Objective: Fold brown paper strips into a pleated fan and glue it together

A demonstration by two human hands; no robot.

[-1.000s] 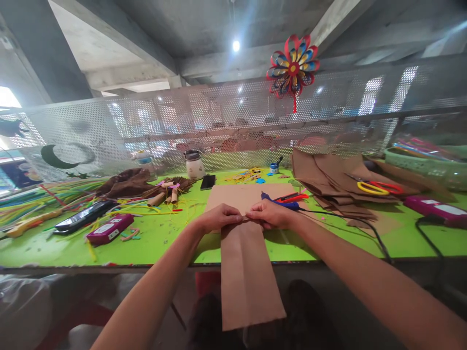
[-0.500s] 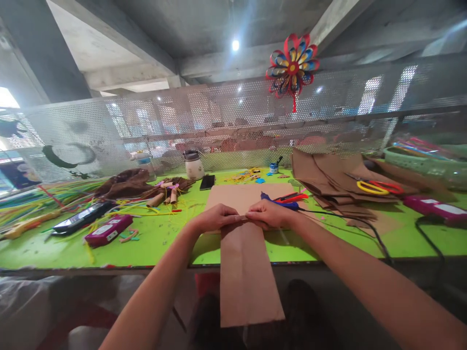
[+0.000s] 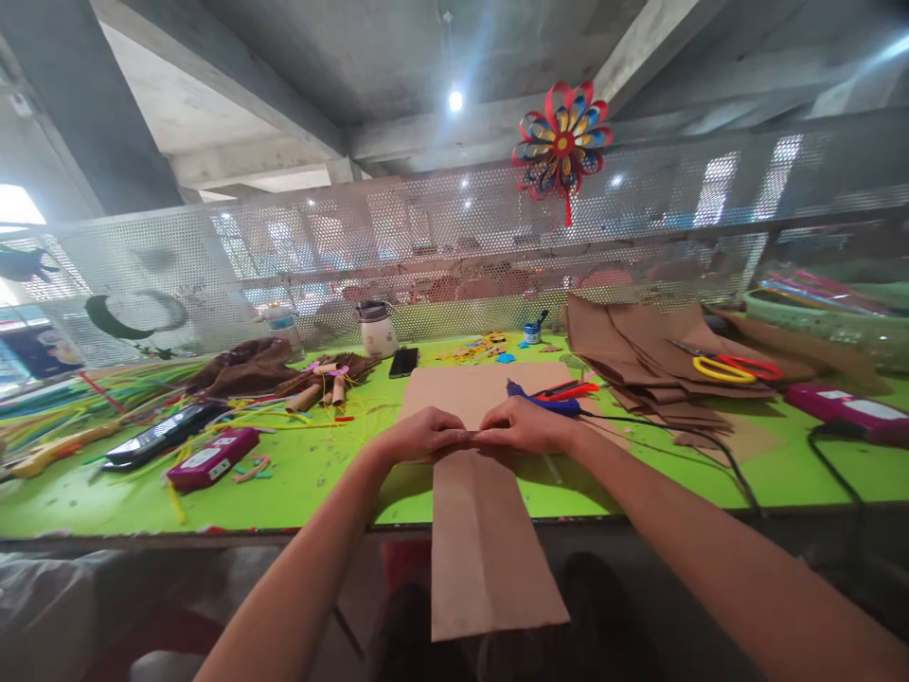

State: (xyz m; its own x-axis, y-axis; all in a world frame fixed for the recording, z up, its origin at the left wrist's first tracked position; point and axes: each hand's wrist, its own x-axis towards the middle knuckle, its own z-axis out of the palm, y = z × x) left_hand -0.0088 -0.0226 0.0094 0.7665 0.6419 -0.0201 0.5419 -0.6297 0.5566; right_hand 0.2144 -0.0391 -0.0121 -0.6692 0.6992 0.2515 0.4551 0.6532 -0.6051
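A strip of brown kraft paper [image 3: 490,549] hangs over the table's front edge, with a lengthwise crease down it. Its far end is pinched between the thumbs and fingers of my left hand [image 3: 430,436] and my right hand [image 3: 522,423], whose tips nearly meet there. Under and beyond them a flat brown sheet [image 3: 469,384] lies on the green table [image 3: 319,493]. Just past my right hand rests a blue glue gun [image 3: 543,398] with a black cord, beside a red-handled tool [image 3: 568,389].
Stacked brown paper [image 3: 625,350] carries scissors [image 3: 731,367] on the right. To the left lie a purple power strip [image 3: 213,459], a black device [image 3: 160,436] and rolled paper tubes [image 3: 319,386]. A phone [image 3: 404,362] and a white jar [image 3: 377,332] stand near the mesh panel.
Both hands have drawn slightly closer together at the paper's far end. The strip's near end has swung a little to the right and looks wider. The view has tilted slightly up.
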